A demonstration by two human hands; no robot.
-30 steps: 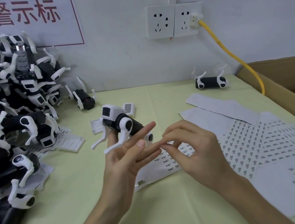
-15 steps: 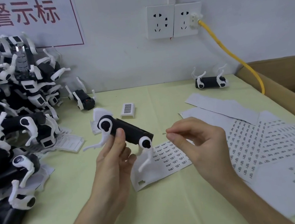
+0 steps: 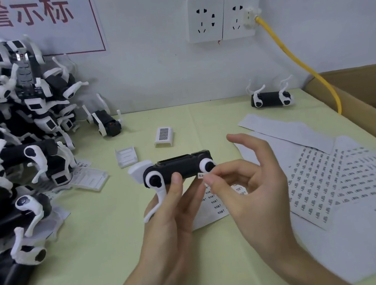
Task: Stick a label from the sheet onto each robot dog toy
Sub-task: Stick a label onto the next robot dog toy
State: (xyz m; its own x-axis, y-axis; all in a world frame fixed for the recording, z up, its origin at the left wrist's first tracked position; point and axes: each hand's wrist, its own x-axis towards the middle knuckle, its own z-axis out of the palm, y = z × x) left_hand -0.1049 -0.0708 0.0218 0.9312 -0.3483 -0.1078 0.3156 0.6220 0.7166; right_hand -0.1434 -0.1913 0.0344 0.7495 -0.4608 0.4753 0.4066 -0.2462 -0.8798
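Toy pile (image 3: 12, 145) crowding table's (image 3: 97, 260) left

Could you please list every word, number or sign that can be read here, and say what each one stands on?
"警示标": large red characters on the white wall sign, cropped at the top edge.
Label sheets: rows of small print, too small to read.
Label sheet under the hands: short lines of characters, too blurred to read.
Small label pinched in the right hand: print unreadable.
Grid pattern on the small white part: not text.
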